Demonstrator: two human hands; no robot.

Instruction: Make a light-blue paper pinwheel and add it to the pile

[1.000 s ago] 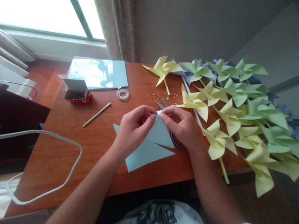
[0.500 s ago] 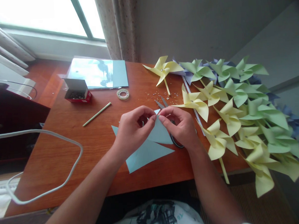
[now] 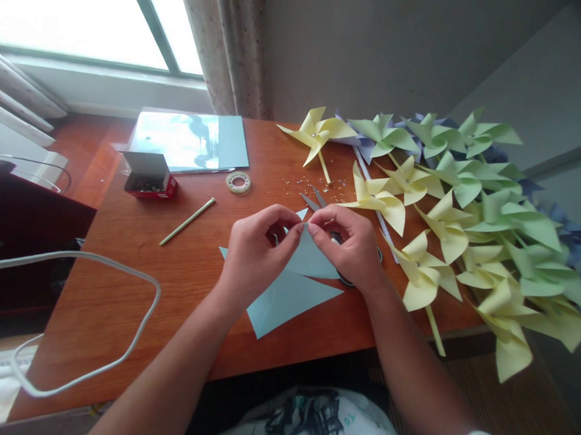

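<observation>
A light blue sheet of paper (image 3: pixel 288 303), cut into flaps, lies on the table below my hands. My left hand (image 3: pixel 257 249) is closed, thumb and forefinger pinching at the raised tip of one flap. Opposite it, my right hand (image 3: pixel 348 243) pinches the same tip, the fingertips of both hands nearly meeting. What else they may hold at that tip is too small to make out. Scissors (image 3: pixel 312 202) lie partly hidden under my right hand, their blades pointing away from me.
Many finished paper pinwheels (image 3: pixel 378 196), yellow, green and violet, cover the table's right side. On the left are an open red box (image 3: pixel 163 188) of small dark pieces, a tape roll (image 3: pixel 238 182), a pale green stick (image 3: pixel 187 222), packed blue paper (image 3: pixel 233 142) and a white cable (image 3: pixel 149 318).
The blue paper has turned and shifted slightly to the right under my hands. Both hands keep their pinch in nearly the same place.
</observation>
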